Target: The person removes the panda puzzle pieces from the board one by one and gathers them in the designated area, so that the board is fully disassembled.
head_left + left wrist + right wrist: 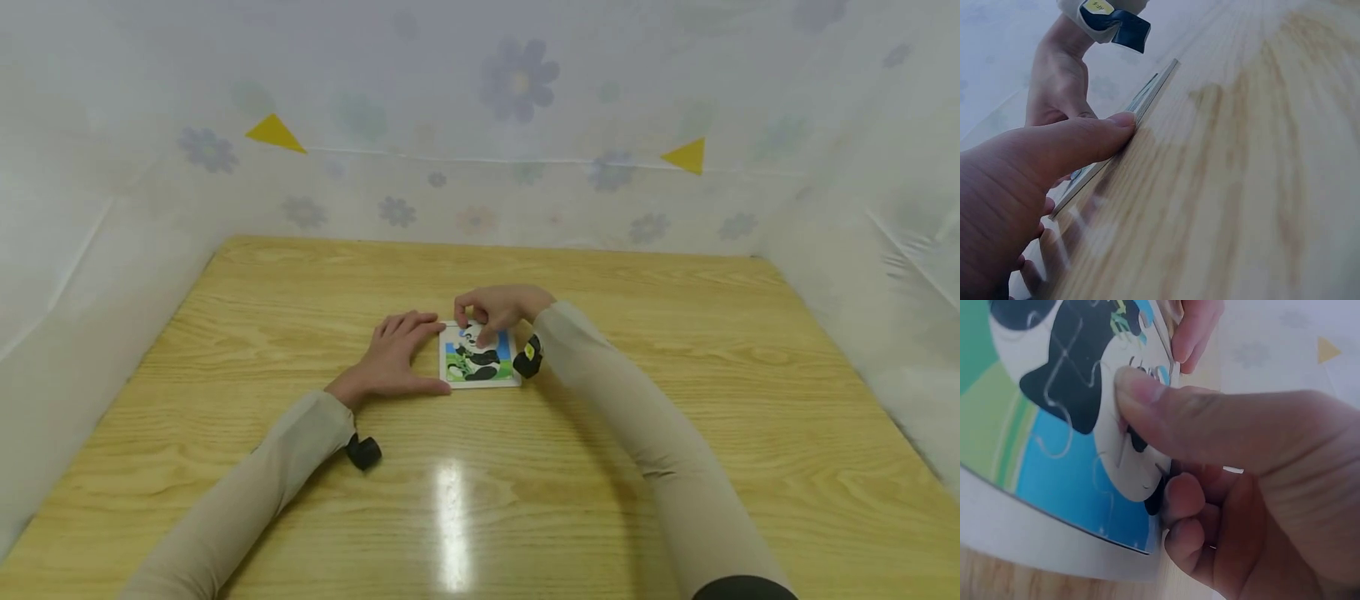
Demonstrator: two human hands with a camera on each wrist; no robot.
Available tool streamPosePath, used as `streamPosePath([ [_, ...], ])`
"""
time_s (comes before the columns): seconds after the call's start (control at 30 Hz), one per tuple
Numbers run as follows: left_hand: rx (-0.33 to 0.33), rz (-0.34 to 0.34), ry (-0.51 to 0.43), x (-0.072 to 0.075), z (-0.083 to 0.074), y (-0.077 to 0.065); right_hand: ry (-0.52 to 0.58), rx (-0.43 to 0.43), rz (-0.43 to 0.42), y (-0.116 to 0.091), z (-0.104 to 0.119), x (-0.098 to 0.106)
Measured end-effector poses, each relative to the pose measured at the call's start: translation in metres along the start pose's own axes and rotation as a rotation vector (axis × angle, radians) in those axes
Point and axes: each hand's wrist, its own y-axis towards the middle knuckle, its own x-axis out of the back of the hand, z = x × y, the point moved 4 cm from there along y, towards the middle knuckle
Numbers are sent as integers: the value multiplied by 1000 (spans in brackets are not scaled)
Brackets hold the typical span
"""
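Observation:
A panda jigsaw puzzle (481, 384) in a white frame lies flat on the table. My left hand (395, 357) holds its left side, thumb along the near edge and fingertips at the far left corner. In the left wrist view the left thumb (1085, 140) presses against the frame's edge. My right hand (501, 307) reaches over the far side and pinches the panda-head puzzle piece (1141, 478), thumb on the printed face and fingers curled beside the frame. A black ear on this piece overlaps the frame's edge. The index fingertip is hidden behind the piece.
The puzzle is near the middle of a wood-grain table (315, 533). Pale flower-printed sheeting (480, 200) walls the back and sides, with two yellow triangles on the back. Small black cameras (363, 452) sit at both wrists.

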Motion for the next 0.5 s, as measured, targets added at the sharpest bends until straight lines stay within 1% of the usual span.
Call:
streamPosePath([
  [0.2,4,3,-2,0,1,-1,19,28,-32,1,-1,-3],
  [0.37,-1,0,-5,0,1,-1,19,34,-69,0,-3,-3],
  [0.5,-7,-1,-3,0,0,0,45,56,-80,-3,-3,-3],
])
